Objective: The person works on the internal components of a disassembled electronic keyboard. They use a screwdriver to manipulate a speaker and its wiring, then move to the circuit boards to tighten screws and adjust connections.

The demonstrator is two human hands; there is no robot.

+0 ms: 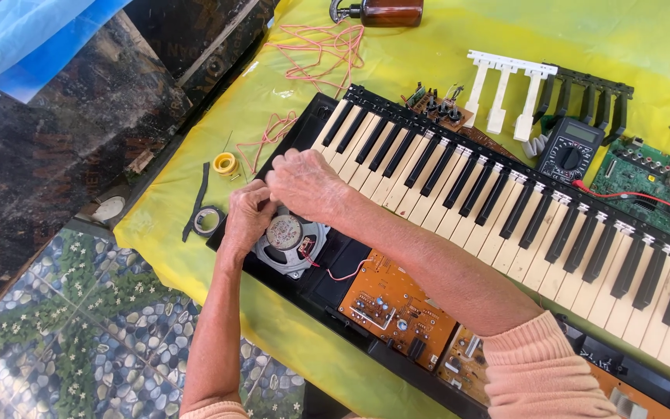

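Both hands work at the left end of an opened keyboard (505, 209), seen from the head camera. The left hand (248, 217) is curled with its fingers bent down onto the rim of a round speaker (288, 242), which sits in the black case just below the keys; whether it pinches anything small I cannot tell. The right hand (304, 185) crosses over it, fingers drawn together and resting on the case edge right by the lowest white keys, just above the speaker. As far as this view shows, the top cover is already off: orange circuit boards (397, 310) lie bare along the near edge, a red wire (343, 273) runs from the speaker toward them, and a loose set of white keys (505, 93) lies apart on the yellow worktop (195, 256). The speaker looks tilted in its place, so I judge it not yet fixed. A roll of black tape (209, 220), a yellow spool (225, 163) and a meter (571, 151) lie nearby.
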